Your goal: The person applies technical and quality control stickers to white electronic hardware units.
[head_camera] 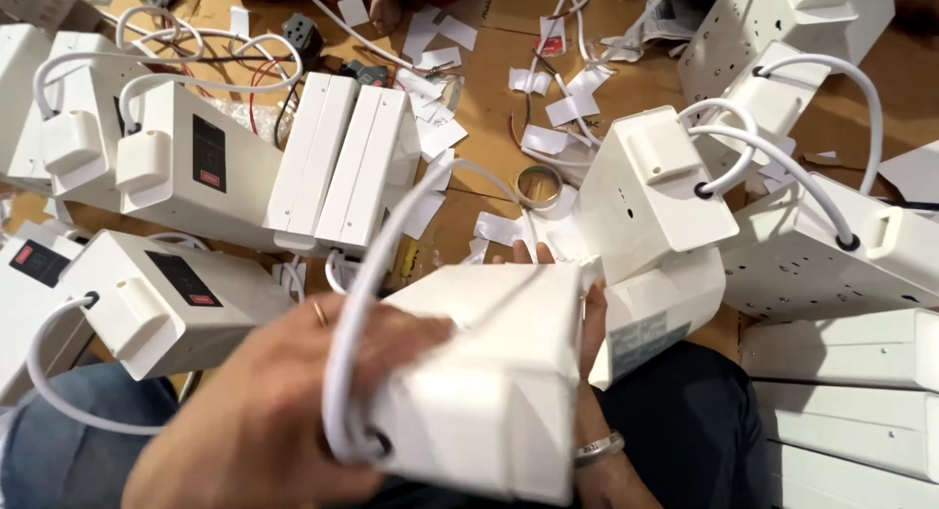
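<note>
Over my lap: white box unit (489,382), held up.
Left grip (264,421): my fingers wrapped on its side and white cord (362,304).
Right grip (587,313): clamped behind its far edge.
Around: more white units (176,304).

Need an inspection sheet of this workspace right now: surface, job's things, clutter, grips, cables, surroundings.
Surface: brown cardboard floor.
Job's things: white rectangular plastic box held between both hands.
Clutter: white paper scraps; tape roll; many similar white boxes around.
Grips: left hand on the box's near side; right hand mostly hidden behind it, both gripping.
Cables: white cord looping from the held box.
Surroundings: blue-trousered knee.
</note>
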